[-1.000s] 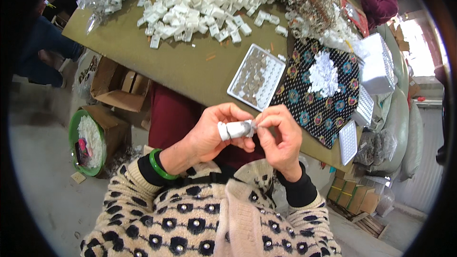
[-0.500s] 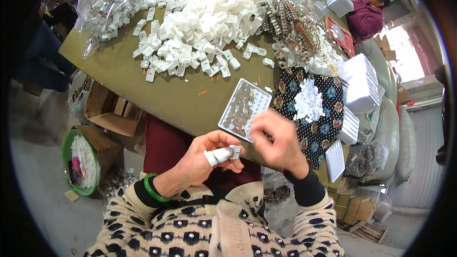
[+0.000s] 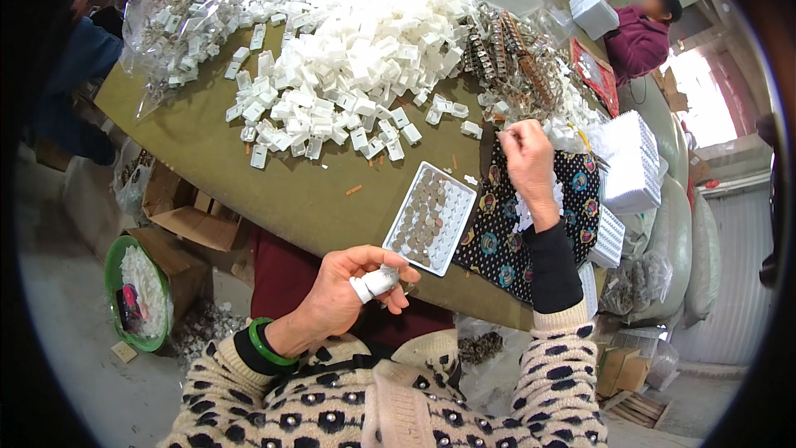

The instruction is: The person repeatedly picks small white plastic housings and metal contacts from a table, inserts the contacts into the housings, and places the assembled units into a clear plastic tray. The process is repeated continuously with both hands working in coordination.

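Head view: our right hand [image 3: 529,164] maybe reaches for metal strips [image 3: 514,54]; next, pinch gently. We can't tell if it or our left hand [image 3: 336,290] holds anything.

I count one left hand [image 3: 338,289], one right hand [image 3: 531,164], one green bangle [image 3: 259,348], one counter [image 3: 307,199], one patterned cloth [image 3: 495,253], one green basin [image 3: 114,299], one tray [image 3: 456,209] bearing grey discs [image 3: 427,216], one person in maroon [image 3: 638,43] and one person in blue [image 3: 81,62]. The discs and heaped white pieces [image 3: 377,46] I cannot number from here.
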{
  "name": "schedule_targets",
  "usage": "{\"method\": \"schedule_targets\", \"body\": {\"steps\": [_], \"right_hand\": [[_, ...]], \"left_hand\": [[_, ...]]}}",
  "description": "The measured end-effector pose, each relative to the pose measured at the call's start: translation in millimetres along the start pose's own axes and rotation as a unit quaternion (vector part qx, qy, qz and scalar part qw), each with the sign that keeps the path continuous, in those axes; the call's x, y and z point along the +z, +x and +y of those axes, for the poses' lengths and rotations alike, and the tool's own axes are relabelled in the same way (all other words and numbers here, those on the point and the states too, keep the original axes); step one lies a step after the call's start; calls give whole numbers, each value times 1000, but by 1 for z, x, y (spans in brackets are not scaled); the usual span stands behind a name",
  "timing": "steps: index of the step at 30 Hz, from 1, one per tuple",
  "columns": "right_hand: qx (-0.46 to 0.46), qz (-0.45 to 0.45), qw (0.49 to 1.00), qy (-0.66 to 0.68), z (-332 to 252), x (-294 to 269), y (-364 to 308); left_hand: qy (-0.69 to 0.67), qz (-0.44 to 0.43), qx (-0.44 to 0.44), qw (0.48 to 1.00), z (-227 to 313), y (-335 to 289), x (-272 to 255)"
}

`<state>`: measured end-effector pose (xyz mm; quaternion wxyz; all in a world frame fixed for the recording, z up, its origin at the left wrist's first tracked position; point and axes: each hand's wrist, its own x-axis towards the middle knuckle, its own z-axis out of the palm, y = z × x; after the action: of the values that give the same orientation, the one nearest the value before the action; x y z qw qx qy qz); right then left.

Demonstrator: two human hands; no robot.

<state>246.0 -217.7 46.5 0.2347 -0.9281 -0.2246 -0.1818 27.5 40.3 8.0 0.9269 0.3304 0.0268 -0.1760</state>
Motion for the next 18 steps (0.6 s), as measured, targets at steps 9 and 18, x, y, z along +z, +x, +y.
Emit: {"method": "schedule_targets", "body": {"steps": [9, 18], "right_hand": [[297, 64, 837, 455, -13, -12, -6], [297, -25, 620, 726, -64, -33, -36]], "left_hand": [[-24, -8, -33, 999, -1, 0, 0], [-47, -20, -23, 998, 10, -5, 15]]}}
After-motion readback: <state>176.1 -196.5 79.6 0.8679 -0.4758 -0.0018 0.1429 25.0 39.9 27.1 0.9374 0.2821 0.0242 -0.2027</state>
